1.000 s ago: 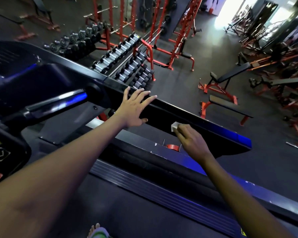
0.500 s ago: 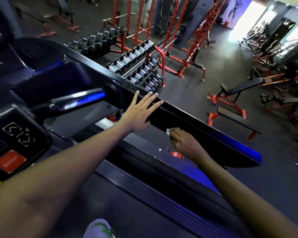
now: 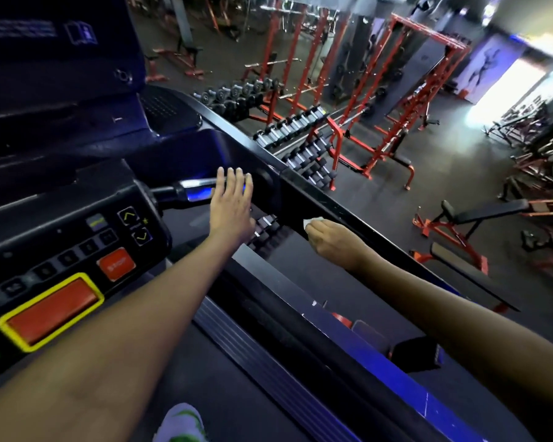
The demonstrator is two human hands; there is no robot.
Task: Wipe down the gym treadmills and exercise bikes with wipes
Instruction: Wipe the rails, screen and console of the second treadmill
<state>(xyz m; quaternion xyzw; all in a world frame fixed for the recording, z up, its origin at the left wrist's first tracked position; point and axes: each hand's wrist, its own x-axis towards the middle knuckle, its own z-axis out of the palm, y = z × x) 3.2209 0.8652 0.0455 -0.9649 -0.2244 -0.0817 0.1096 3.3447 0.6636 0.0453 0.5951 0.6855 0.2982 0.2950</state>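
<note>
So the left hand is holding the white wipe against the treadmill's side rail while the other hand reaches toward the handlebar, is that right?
Not quite: the hands are swapped. In the head view the right hand holds the white wipe against the treadmill's side rail, while the left hand, fingers straight, reaches toward the handlebar.

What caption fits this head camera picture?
Right hand wipes the treadmill side rail with a wipe; left hand reaches open.
</note>
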